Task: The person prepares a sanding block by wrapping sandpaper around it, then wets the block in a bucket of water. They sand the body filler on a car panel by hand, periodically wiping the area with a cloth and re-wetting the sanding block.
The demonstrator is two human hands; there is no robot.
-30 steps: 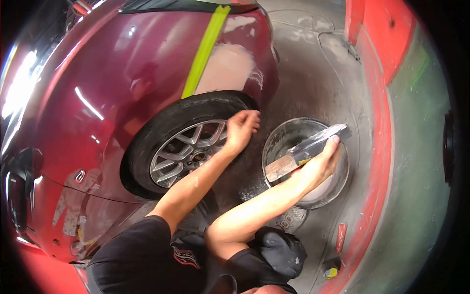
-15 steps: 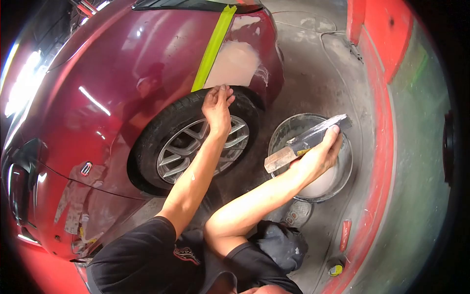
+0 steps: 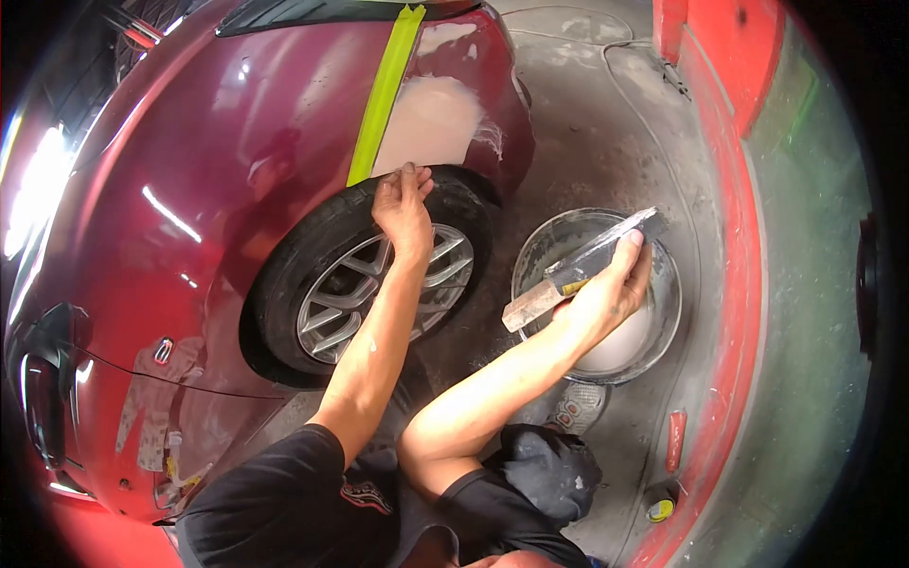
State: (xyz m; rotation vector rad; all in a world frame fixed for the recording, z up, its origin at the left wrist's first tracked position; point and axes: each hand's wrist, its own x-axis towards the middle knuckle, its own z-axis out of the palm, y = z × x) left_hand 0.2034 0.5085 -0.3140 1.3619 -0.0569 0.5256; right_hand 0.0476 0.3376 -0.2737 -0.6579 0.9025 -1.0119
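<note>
My left hand (image 3: 404, 210) is at the top of the wheel arch, its fingers bent together around the arch edge (image 3: 442, 169), just below a pale filler patch (image 3: 428, 123) on the dark red car panel (image 3: 312, 104). A strip of yellow-green tape (image 3: 386, 99) runs down the panel left of the patch. In my right hand (image 3: 611, 293) is a sanding block (image 3: 533, 305) with a pale, worn end and a dark, dusty section, held tilted above a black bucket (image 3: 674, 327). My palm and fingers hide part of the block.
Below my left hand is a tyre (image 3: 275, 284) with a silver wheel rim (image 3: 317, 322). The bucket holds cloudy liquid (image 3: 615, 348). A red-handled object (image 3: 676, 440) and a small yellow-topped container (image 3: 661, 506) lie near the red-edged wall (image 3: 734, 331). A cable (image 3: 653, 133) crosses the floor.
The car, bucket and both hands appear shifted slightly left in the view. My left hand stays at the arch edge, and my right hand keeps hold of the sanding block over the bucket.
</note>
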